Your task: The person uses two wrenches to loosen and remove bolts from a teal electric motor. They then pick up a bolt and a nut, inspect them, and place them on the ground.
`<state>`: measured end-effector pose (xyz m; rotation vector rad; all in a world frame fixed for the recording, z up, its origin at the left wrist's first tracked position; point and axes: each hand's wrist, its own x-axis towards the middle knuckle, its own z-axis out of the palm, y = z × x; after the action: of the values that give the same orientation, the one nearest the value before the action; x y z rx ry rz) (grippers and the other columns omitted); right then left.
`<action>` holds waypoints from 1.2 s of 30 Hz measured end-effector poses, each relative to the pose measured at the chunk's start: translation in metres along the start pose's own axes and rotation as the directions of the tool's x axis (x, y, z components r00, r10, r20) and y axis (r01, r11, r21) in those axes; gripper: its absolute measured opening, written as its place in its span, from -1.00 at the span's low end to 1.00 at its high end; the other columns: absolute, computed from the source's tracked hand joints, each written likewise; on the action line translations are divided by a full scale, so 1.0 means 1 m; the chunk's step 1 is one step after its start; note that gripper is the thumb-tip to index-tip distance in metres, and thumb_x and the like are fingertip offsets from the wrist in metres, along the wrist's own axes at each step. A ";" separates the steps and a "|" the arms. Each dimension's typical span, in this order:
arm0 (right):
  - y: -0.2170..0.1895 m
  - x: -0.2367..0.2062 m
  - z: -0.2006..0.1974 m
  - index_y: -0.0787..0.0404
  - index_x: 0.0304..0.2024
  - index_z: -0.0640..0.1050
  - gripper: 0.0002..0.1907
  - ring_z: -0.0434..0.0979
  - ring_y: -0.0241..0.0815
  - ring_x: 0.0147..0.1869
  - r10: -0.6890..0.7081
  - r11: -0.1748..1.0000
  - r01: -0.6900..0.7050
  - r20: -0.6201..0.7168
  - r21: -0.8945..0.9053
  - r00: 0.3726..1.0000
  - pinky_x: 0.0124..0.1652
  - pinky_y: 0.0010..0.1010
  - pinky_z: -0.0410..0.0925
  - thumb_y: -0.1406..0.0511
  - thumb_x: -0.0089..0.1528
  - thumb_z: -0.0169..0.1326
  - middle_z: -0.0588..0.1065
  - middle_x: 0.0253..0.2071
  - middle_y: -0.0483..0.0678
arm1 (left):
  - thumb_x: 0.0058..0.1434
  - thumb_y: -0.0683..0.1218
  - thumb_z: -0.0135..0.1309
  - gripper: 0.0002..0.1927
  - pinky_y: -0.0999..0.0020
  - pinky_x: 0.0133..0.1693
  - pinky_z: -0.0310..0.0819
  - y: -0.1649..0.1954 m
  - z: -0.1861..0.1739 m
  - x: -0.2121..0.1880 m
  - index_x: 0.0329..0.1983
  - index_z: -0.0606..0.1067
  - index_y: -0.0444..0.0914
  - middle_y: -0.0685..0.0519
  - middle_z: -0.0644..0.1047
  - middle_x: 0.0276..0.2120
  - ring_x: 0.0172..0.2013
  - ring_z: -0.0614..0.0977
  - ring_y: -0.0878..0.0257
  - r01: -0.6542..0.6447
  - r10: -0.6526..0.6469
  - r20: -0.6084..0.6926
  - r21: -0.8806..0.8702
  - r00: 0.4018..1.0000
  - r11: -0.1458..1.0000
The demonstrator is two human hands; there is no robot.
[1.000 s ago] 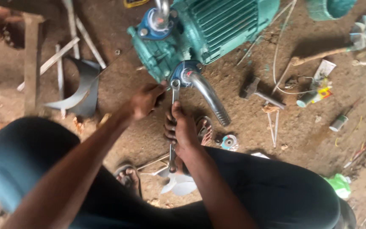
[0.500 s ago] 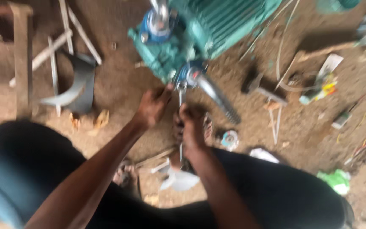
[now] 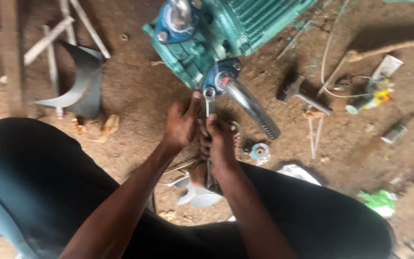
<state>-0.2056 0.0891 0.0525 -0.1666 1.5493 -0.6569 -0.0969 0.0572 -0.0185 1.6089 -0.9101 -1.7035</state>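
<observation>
Curved metal sheet (image 3: 80, 81): lies on the dirt floor (image 3: 135, 110) at your 10 o'clock, well apart from your hands, with pale sticks (image 3: 49, 41) crossing just beside it

Left hand (image 3: 182, 122): you have it closed around the upper shank of the spanner, thumb pointing up toward the jaw end; it sits just left of your right hand, touching it

Spanner (image 3: 209, 100): a slim metal tool standing roughly along the 12 to 6 o'clock line between your two hands; its head sits at the blue flange, though the blur does not let me tell whether it is seated on a bolt

Right hand (image 3: 220, 144): you have it wrapped tight on the lower part of the spanner, fingers curled fully round the shank, directly at 6 o'clock from the flange

Blue flange (image 3: 222, 76): bolted to the lower face of the green motor, touching the spanner head

Green motor (image 3: 231, 29): large ribbed casing at your 12 o'clock, resting on the dirt

Chrome pipe (image 3: 252, 108): runs out of the flange toward 4 o'clock, just beside your right hand, not touching it

Hammer (image 3: 295, 91): lies on the dirt at 2 o'clock, well apart from both hands

White fan blades (image 3: 197, 194): on the floor at 6 o'clock, partly hidden beneath your right wrist
</observation>
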 end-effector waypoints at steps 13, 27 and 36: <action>0.004 0.001 0.006 0.04 -0.49 0.34 -0.57 0.02 -0.48 -0.72 0.035 0.997 -0.031 -0.057 0.075 0.998 -0.69 -0.56 -0.11 0.01 0.41 -0.10 0.16 -0.70 -0.31 | 0.48 0.20 -0.18 -0.46 0.37 -0.58 0.29 0.007 0.012 -0.004 -0.44 0.49 -0.26 0.14 0.43 -0.67 -0.62 0.40 0.43 0.044 -0.050 -0.014 -0.275 0.999 0.960; 0.024 0.004 0.013 0.01 -0.50 0.30 -0.57 0.03 -0.43 -0.73 -0.019 0.993 0.032 -0.119 0.110 0.993 -0.70 -0.53 -0.07 -0.04 0.36 -0.09 0.14 -0.71 -0.29 | 0.47 0.27 -0.15 -0.38 0.29 -0.61 0.29 -0.046 0.020 0.020 -0.49 0.49 -0.28 0.06 0.44 -0.69 -0.69 0.43 0.27 0.252 -0.205 0.173 -0.316 0.963 0.915; 0.024 0.002 0.036 0.08 -0.33 0.53 -0.60 0.26 -0.52 -0.50 -0.508 0.781 0.437 -0.047 -0.446 0.860 -0.53 -0.59 0.15 -0.02 0.44 -0.01 0.35 -0.51 -0.32 | 0.21 -0.06 0.02 -0.70 0.00 -0.34 0.57 -0.022 -0.094 0.018 -0.08 0.59 -0.29 -0.20 0.64 -0.34 -0.33 0.68 -0.11 -0.247 0.327 -0.173 0.368 0.929 0.896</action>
<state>-0.1649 0.0966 0.0406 -0.8804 1.8152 -0.7288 -0.0041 0.0490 -0.0492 1.7407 -1.3049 -1.1711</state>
